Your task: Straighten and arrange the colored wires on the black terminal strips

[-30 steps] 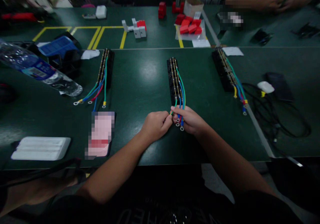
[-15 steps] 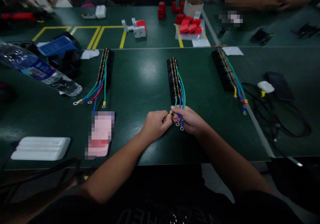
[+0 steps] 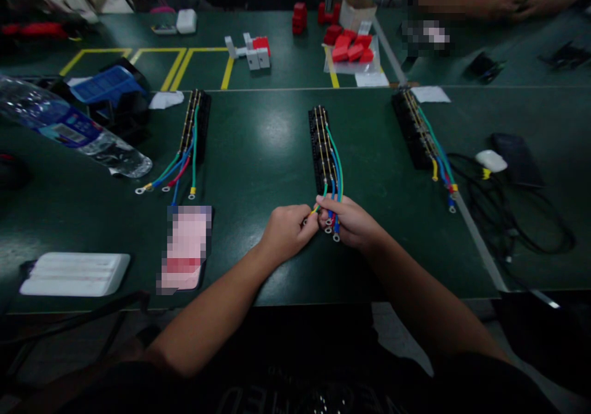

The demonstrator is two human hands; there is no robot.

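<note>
In the middle of the green table lies a long black terminal strip (image 3: 320,149) with brass-coloured bars, and insulated wires run from its near end. My left hand (image 3: 289,232) is closed in a pinch on the green wire (image 3: 325,190) near its yellow-sleeved ring terminal. Close beside it, my right hand (image 3: 353,222) is closed around the blue, red and green wires (image 3: 340,177), whose ring terminals (image 3: 336,236) hang out below the fingers. Similar wired strips lie at the left (image 3: 196,124) and the right (image 3: 412,129), untouched.
A water bottle (image 3: 74,127) lies at the left by a blue tray (image 3: 108,87). Nearer are a phone (image 3: 187,241) and a white power strip-like block (image 3: 76,274). Red parts (image 3: 351,50) lie on a bag at the back; black cable (image 3: 517,217) coils at the right. Another person's hands (image 3: 514,1) are across the table.
Both hands keep almost the same place and the same hold on the wires. Hardly anything else differs.
</note>
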